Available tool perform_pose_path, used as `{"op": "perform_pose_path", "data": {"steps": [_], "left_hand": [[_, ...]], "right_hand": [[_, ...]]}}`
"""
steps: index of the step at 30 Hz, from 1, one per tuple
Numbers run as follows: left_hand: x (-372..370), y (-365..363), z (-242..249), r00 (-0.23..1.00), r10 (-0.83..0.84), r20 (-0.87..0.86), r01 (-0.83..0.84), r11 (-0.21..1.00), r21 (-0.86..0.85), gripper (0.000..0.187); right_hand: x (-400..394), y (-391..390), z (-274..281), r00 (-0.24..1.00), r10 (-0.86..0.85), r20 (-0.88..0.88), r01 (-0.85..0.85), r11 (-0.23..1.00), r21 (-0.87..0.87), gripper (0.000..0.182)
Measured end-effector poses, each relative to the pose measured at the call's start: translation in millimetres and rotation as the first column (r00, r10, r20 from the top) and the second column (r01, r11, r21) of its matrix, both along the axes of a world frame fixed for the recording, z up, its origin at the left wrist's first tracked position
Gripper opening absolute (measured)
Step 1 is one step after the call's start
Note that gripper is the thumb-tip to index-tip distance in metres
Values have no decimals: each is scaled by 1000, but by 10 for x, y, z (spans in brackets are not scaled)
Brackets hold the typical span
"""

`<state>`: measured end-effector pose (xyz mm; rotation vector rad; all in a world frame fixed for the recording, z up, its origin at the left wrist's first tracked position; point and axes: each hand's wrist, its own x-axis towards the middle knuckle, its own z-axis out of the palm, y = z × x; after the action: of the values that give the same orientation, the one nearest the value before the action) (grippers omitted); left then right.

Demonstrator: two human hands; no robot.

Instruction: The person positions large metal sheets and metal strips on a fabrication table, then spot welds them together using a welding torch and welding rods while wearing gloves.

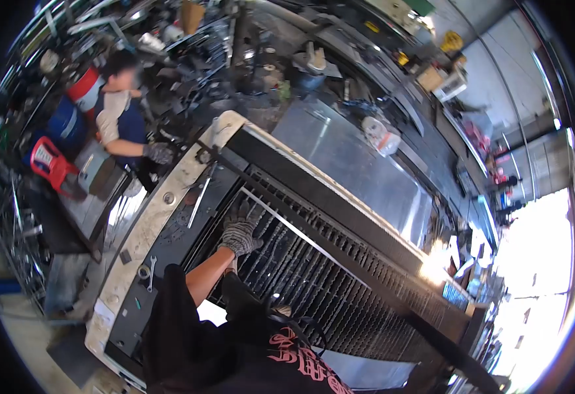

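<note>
My left hand (240,235), in a grey striped knitted glove, lies with its fingers spread over the dark slatted bed (300,262) of a large machine. Just beyond its fingertips runs a thin pale metal strip (304,236). A long dark bar (340,259) crosses the bed diagonally alongside that strip. Close to my shirt, a small tan-grey patch (281,308) shows, perhaps part of my right glove; its fingers are hidden. Left of my forearm, a wrench (151,272) rests on the machine's dark side plate, beside a tape roll (143,271). A slim metal rod (200,200) lies farther up.
A cream-coloured frame (162,197) borders the machine. Beyond it lies a large sheet of metal (360,171) with a white plastic bag (379,136) on it. At the left, a co-worker (123,125) wears gloves, near a red chair (51,164). Scrap metal (189,85) is piled behind.
</note>
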<state>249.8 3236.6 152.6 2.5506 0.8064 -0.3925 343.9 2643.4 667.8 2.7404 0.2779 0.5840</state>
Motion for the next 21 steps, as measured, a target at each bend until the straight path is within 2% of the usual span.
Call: {"op": "perform_pose_path", "data": {"steps": [2, 4, 5, 6, 9, 10, 11, 12, 13, 14, 15, 16, 17, 18, 19, 21], "left_hand": [[138, -465, -268, 983, -70, 169, 59, 996, 66, 116], [381, -861, -276, 944, 12, 329, -12, 1000, -2, 111], [500, -1013, -55, 838, -18, 546, 23, 1000, -2, 112], [650, -1178, -322, 895, 119, 429, -115, 993, -35, 109], [686, -1384, -868, 760, -283, 585, 218, 959, 181, 86], [711, -1582, -773, 616, -487, 619, 397, 871, 290, 73], [819, -1915, -581, 361, -643, 676, 519, 740, 427, 58], [805, -1827, -1504, 783, -589, 200, 593, 804, 46, 46], [888, -2243, -1408, 692, -690, 213, 656, 724, 214, 27], [814, -2678, -1360, 601, -772, 208, 684, 631, 365, 14], [831, -2927, -1668, 646, -722, 245, 666, 691, 280, 20], [957, -3204, -1998, 692, -661, 288, 635, 748, 191, 26], [1038, -3610, -1941, 639, -669, 379, 640, 736, 222, 29], [1120, -4019, -1883, 576, -676, 461, 641, 723, 258, 32], [1262, -4487, -1523, 639, -646, 418, 677, 730, 94, 34], [1591, -5551, -533, 765, -578, 285, 639, 737, -221, 36]], "right_hand": [[-232, -969, 324, 983, -55, 178, 42, 997, 72, 30], [-723, -2131, 703, 920, -120, 373, 74, 988, 137, 32], [-1064, -2737, 884, 876, -148, 459, 86, 984, 154, 33], [-1459, -3299, 1068, 830, -177, 529, 102, 980, 169, 34], [-2521, -4747, 1581, 708, -192, 679, 66, 976, 207, 37], [-2801, -5110, 1709, 679, -155, 717, 20, 981, 192, 39], [-3075, -5391, 1734, 661, -143, 737, 6, 983, 185, 40], [-2740, -4914, 1646, 654, 106, 749, 114, 965, -236, 36], [-2846, -5064, 1650, 583, -20, 812, 330, 920, -213, 28], [-3226, -5743, 1704, 544, -100, 833, 178, 984, 2, 16], [-3256, -5691, 1673, 585, -212, 782, 412, 909, -61, 12], [-3186, -5586, 1642, 589, -324, 740, 608, 782, -141, 8], [-3179, -5633, 1591, 574, -350, 740, 655, 738, -160, 9], [-3201, -5777, 1485, 558, -360, 747, 655, 745, -130, 10], [-3205, -5909, 1351, 541, -387, 746, 658, 747, -90, 11], [-3181, -6182, 1111, 492, -448, 747, 675, 738, -3, 14]]}}
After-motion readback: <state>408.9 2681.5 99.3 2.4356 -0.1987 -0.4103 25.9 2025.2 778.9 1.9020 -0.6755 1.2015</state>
